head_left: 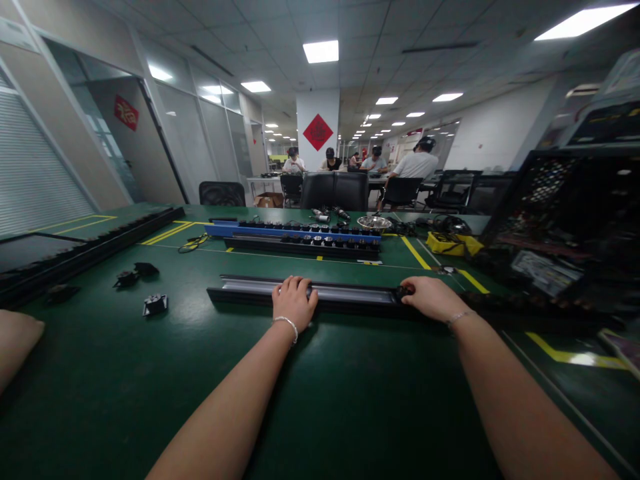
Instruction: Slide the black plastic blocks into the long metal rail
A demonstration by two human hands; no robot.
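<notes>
A long black channel-shaped rail (245,287) with a pale inner strip lies crosswise on the green table in front of me. My left hand (294,301) is closed over the rail near its middle, the fingers bent down into the channel. Whether anything small sits under those fingers is hidden. At the rail's right end, my right hand (431,297) pinches a small black part (403,291) between thumb and fingers, against the channel. The part is mostly covered by the fingertips.
Beyond the rail lie a blue rail (240,230) and black rails bearing several small modules. Loose black modules (155,305) are scattered at left, near a long black rail (100,243). Another person's arm (17,347) enters at left. A yellow bag (453,245) and computer case (565,220) stand right.
</notes>
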